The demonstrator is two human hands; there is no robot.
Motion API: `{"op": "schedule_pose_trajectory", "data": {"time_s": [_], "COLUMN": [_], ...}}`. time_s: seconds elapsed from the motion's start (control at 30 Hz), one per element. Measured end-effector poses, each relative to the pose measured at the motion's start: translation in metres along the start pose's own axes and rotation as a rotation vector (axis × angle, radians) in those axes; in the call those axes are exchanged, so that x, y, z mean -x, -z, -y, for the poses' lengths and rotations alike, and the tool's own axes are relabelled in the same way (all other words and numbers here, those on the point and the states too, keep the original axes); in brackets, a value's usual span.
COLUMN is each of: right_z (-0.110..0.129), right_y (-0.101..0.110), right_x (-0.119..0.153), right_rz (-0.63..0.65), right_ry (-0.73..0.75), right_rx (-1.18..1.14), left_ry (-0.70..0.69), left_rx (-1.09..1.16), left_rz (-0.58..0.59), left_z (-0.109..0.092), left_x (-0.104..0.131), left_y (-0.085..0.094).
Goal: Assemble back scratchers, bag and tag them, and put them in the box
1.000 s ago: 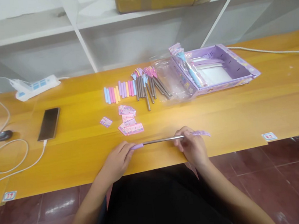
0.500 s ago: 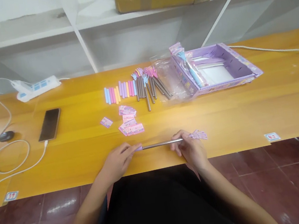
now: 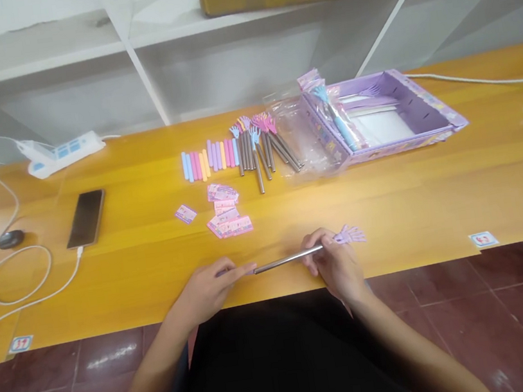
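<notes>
A back scratcher (image 3: 285,261) with a metal rod and a purple hand-shaped head (image 3: 350,234) lies across both my hands above the table's front edge. My right hand (image 3: 336,263) is closed round the rod just below that head. At the other end, my left hand (image 3: 213,287) grips the purple handle, its index finger stretched along it toward the rod. The fingers cover most of the handle. Beyond my hands lie several printed cards (image 3: 228,217), a row of coloured handle sleeves (image 3: 210,161) and several metal-rod scratchers (image 3: 258,164) with blue, pink and purple heads.
A purple display box (image 3: 403,143) stands at the back right, with a bagged blue back scratcher (image 3: 341,123) over its left side. A phone (image 3: 86,219) on a white cable, a black mouse-like object (image 3: 10,239) and a power strip (image 3: 66,155) occupy the left.
The rod's left end has dipped toward me, so it now slants. My left hand has shifted slightly nearer and right, and its finger covers more of the purple handle.
</notes>
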State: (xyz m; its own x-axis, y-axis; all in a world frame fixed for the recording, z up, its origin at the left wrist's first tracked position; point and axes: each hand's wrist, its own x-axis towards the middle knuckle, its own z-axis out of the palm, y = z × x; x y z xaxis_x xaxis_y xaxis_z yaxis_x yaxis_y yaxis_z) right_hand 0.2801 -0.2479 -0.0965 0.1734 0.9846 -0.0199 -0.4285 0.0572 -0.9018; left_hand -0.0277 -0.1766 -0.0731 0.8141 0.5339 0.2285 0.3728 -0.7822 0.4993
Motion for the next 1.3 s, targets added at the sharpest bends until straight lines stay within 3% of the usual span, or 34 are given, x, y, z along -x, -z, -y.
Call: {"op": "schedule_pose_trajectory", "data": {"time_s": [0.4, 0.77, 1.3], "right_z": [0.0009, 0.0032, 0.0031], "right_y": [-0.0044, -0.0100, -0.0082], "right_x": [-0.0004, 0.0061, 0.0071], "right_rz": [0.002, 0.054, 0.076], "right_ry": [0.020, 0.083, 0.069], "right_rx": [0.074, 0.072, 0.079], "left_ry": [0.027, -0.012, -0.031], "left_rx": [0.080, -0.009, -0.032], "left_rz": [-0.039, -0.090, -0.049], "left_z": [0.0036, 0.0023, 0.0023], "left_x": [0.0056, 0.0036, 0.0040], "left_y": [-0.0026, -0.0017, -0.0025]}}
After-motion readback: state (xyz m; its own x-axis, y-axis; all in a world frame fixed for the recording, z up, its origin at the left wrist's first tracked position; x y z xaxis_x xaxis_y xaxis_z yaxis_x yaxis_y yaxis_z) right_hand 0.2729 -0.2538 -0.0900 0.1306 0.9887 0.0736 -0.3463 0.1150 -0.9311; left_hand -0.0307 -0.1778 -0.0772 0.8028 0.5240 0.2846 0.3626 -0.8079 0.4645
